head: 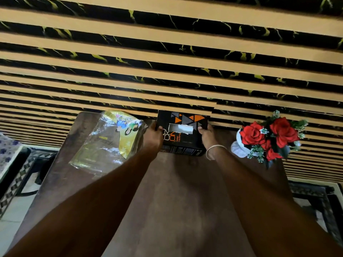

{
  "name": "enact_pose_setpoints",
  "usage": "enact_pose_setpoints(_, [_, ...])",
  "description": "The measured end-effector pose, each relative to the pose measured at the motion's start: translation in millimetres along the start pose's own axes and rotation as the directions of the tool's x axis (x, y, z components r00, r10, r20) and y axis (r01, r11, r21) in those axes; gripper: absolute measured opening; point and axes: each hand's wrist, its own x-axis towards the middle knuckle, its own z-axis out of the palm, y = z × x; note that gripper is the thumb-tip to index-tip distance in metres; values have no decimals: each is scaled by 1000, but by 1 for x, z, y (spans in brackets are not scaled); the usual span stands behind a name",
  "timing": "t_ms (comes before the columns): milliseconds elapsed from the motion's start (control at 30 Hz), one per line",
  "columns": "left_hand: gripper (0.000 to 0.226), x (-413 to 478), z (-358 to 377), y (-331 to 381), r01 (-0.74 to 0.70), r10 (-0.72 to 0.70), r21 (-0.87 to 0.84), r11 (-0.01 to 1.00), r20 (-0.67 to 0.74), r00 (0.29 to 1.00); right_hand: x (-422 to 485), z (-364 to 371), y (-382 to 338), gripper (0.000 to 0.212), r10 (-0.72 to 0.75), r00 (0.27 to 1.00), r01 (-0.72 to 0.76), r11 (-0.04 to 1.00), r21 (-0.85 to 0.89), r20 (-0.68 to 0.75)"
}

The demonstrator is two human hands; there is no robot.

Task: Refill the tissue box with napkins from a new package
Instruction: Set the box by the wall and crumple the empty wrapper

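A black tissue box point(182, 134) with orange and grey triangles stands at the far edge of the brown table point(178, 191), against the striped wall. White napkins show through its top slot point(181, 128). My left hand point(153, 135) grips the box's left end and my right hand point(208, 136), with a bangle on the wrist, grips its right end. A clear and yellow plastic napkin package point(109, 140) lies flattened on the table to the left of the box; it looks empty.
A white vase of red artificial roses point(267, 138) stands at the table's far right corner. The wall behind has tan and black stripes. Patterned floor and dark furniture point(22, 164) lie to the left of the table.
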Motion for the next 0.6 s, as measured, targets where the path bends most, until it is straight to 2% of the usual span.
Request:
enact_pose_setpoints(167, [34, 9, 1, -1, -33, 33, 13, 999, 2, 999, 15, 6, 10, 53, -3, 1000, 1, 996, -90, -18])
enact_pose_setpoints(267, [34, 11, 4, -4, -68, 68, 20, 997, -14, 998, 21, 8, 15, 64, -15, 999, 11, 996, -86, -41])
enact_pose_setpoints(433, [37, 11, 3, -4, -84, 86, 52, 995, -40, 995, 15, 10, 9, 56, -25, 999, 23, 996, -85, -23])
enact_pose_setpoints(533, [38, 2, -6, 1, -116, 115, 51, 992, 27, 993, 5, 9, -4, 54, 19, 1000, -21, 994, -107, -18])
enact_pose_setpoints(600, [46, -4, -21, 7, -174, 173, 68, 982, 25, 985, -13, 11, -20, 59, -15, 997, -1, 978, -211, -74])
